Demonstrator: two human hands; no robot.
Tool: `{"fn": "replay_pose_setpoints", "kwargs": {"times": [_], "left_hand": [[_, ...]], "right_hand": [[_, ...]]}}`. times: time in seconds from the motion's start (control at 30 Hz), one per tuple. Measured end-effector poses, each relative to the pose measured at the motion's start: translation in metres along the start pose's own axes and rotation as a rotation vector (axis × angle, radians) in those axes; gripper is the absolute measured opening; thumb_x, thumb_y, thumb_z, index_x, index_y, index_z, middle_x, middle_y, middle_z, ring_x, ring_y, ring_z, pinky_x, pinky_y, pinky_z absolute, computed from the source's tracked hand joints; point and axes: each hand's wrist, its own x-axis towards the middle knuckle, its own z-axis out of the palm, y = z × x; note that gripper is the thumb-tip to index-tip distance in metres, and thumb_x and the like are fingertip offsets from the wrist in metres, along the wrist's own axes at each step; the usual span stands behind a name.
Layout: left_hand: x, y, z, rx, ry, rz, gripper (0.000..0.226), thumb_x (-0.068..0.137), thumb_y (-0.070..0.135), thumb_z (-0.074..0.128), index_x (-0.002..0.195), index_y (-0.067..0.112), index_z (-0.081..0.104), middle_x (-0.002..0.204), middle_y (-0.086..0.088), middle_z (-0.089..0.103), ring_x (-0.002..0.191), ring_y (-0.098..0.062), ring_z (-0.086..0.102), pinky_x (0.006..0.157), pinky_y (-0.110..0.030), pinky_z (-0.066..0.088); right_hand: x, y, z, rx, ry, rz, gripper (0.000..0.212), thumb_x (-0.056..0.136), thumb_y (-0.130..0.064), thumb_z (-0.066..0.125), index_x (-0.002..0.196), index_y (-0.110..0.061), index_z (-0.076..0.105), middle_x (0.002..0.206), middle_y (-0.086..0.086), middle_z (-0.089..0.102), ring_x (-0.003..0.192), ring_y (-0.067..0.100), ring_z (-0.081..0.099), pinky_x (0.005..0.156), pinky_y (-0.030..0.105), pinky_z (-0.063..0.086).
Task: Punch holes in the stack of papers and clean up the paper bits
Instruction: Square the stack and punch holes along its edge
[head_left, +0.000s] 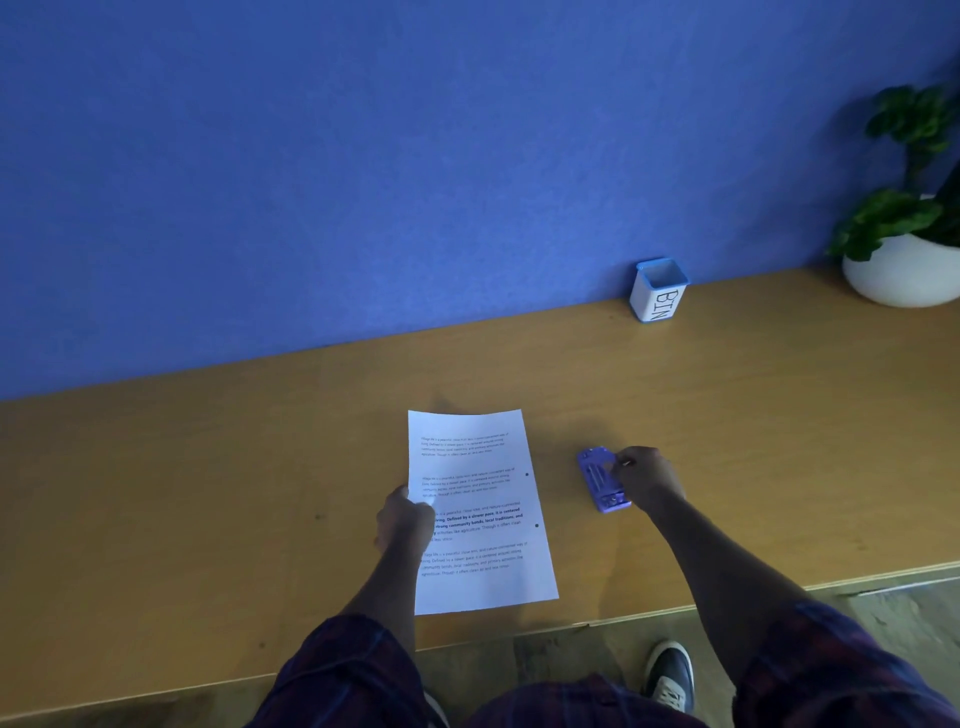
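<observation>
A white stack of papers (480, 506) with printed text is held a little above the wooden table (208, 493). Two dark punched holes show near its right edge. My left hand (405, 522) pinches the stack's left edge, thumb on top. To the right lies a purple hole punch (597, 480) on the table. My right hand (647, 480) grips the punch from its right side, fingers curled round it. No loose paper bits are visible.
A small white cup with a blue rim, labelled BIN (658, 291), stands at the back against the blue wall (415, 156). A potted plant in a white bowl (904, 270) sits at the far right. The table's front edge (649, 613) runs just before my body.
</observation>
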Motion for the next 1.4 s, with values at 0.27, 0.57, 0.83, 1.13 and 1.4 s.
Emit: {"fn": "replay_pose_setpoints", "kwargs": {"times": [0.27, 0.57, 0.83, 1.13, 1.4], "left_hand": [[0.003, -0.002, 0.001, 0.015, -0.054, 0.011, 0.045, 0.089, 0.013, 0.045, 0.127, 0.029, 0.064, 0.116, 0.000, 0.073, 0.094, -0.028, 0.069, 0.099, -0.049, 0.054], [0.003, -0.001, 0.001, 0.026, -0.062, 0.006, 0.045, 0.091, 0.012, 0.044, 0.129, 0.028, 0.063, 0.120, -0.001, 0.073, 0.097, -0.029, 0.067, 0.103, -0.051, 0.050], [0.006, 0.000, 0.002, 0.018, -0.077, 0.003, 0.046, 0.090, 0.011, 0.043, 0.127, 0.029, 0.063, 0.116, -0.001, 0.073, 0.095, -0.029, 0.068, 0.103, -0.054, 0.050], [0.007, 0.001, 0.002, 0.031, -0.066, 0.001, 0.046, 0.088, 0.012, 0.045, 0.126, 0.029, 0.064, 0.115, 0.000, 0.073, 0.096, -0.029, 0.067, 0.103, -0.052, 0.050], [0.009, -0.005, -0.001, 0.010, -0.064, 0.013, 0.044, 0.090, 0.013, 0.049, 0.127, 0.029, 0.066, 0.099, 0.005, 0.070, 0.073, -0.014, 0.065, 0.085, -0.037, 0.059]], "right_hand": [[0.020, 0.017, -0.022, 0.172, 0.119, 0.053, 0.023, 0.095, -0.020, 0.059, 0.111, -0.012, 0.073, 0.088, 0.013, 0.070, 0.084, 0.039, 0.069, 0.078, 0.044, 0.057], [0.030, 0.034, -0.025, 0.236, 0.191, 0.116, 0.026, 0.097, -0.023, 0.058, 0.118, -0.016, 0.072, 0.088, 0.013, 0.072, 0.076, 0.039, 0.070, 0.079, 0.045, 0.059], [0.030, 0.041, -0.027, 0.150, 0.225, 0.128, 0.030, 0.098, -0.030, 0.056, 0.123, -0.021, 0.070, 0.110, 0.012, 0.073, 0.093, 0.034, 0.064, 0.072, 0.029, 0.043], [0.029, 0.037, -0.028, 0.059, 0.254, 0.173, 0.031, 0.096, -0.031, 0.052, 0.123, -0.028, 0.068, 0.110, 0.011, 0.071, 0.096, 0.034, 0.065, 0.078, 0.038, 0.053], [0.034, 0.040, -0.034, 0.034, 0.214, 0.157, 0.030, 0.096, -0.028, 0.053, 0.121, -0.020, 0.069, 0.110, 0.013, 0.071, 0.089, 0.032, 0.060, 0.074, 0.033, 0.047]]}}
